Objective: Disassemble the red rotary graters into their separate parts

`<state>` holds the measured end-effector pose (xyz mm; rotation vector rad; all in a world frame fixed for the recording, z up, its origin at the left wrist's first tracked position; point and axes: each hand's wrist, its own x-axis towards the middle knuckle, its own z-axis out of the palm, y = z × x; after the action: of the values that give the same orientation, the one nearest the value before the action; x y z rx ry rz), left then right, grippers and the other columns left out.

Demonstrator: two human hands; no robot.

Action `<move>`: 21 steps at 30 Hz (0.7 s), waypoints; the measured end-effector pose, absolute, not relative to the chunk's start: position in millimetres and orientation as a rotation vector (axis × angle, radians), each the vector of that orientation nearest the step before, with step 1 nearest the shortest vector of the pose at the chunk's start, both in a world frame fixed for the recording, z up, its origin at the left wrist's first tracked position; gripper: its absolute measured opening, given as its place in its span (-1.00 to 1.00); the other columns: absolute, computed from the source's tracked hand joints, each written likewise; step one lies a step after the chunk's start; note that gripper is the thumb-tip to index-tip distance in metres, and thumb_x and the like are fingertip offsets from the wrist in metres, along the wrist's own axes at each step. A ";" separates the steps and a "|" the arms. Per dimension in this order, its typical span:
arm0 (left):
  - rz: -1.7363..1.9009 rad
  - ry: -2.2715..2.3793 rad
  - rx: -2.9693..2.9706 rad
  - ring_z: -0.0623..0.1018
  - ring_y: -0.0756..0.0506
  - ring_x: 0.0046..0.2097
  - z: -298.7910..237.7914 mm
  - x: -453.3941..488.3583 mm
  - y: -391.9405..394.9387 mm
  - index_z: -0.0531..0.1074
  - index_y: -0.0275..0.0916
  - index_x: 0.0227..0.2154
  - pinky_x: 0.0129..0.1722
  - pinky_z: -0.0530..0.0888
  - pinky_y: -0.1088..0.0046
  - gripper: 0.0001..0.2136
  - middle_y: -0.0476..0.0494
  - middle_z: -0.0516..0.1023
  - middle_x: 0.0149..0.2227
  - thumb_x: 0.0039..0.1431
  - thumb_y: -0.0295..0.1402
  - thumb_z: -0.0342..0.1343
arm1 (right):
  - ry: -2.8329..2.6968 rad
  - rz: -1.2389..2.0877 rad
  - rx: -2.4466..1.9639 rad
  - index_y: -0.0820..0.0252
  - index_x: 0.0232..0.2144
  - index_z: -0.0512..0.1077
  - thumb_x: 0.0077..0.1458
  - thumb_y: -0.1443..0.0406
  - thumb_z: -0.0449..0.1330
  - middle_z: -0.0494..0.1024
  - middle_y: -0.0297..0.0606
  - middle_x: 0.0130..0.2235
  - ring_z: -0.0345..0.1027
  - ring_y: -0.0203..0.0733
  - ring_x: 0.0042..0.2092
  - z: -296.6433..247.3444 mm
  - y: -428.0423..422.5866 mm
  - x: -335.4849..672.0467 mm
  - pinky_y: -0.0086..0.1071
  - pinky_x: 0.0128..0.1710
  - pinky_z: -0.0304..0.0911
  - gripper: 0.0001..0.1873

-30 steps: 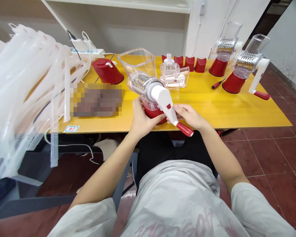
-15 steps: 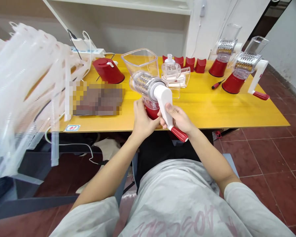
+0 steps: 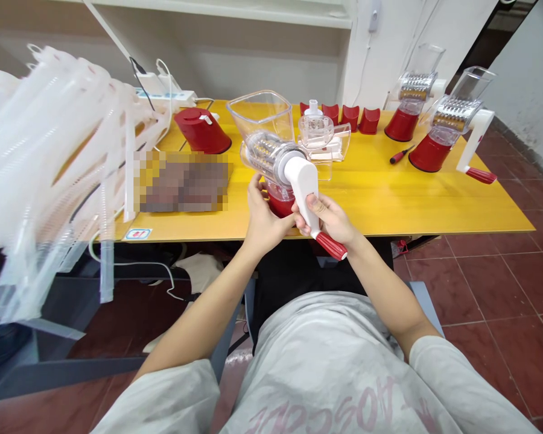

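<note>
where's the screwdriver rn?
Head view: the screwdriver lies on the yellow table, right rear, between the red bases of the back grater and the right grater, well right of the held grater.

Brightly, evenly lit from above; soft, faint shadows under the yellow table. Small glints on the clear grater at the table's near edge. Left of the table, smeared, stretched white tubes; on its top, a pixelated patch.
</note>
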<state>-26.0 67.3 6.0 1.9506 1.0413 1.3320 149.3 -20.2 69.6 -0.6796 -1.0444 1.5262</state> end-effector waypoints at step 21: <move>1.491 0.431 1.221 0.77 -0.27 0.20 86.6 -14.5 137.3 0.67 -0.10 -0.22 0.20 0.73 0.20 -0.48 -0.18 0.81 -0.09 0.29 0.31 0.42 | -1.099 1.483 -0.762 0.22 -0.21 0.59 0.11 -0.43 0.48 0.57 -0.40 -0.45 0.35 -0.44 -0.54 84.9 -15.5 158.8 -0.52 -0.54 0.25 -0.18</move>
<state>-14.5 137.3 86.6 1.2210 0.4311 1.4907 158.8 -15.5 84.9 -0.7622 -1.0992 1.4833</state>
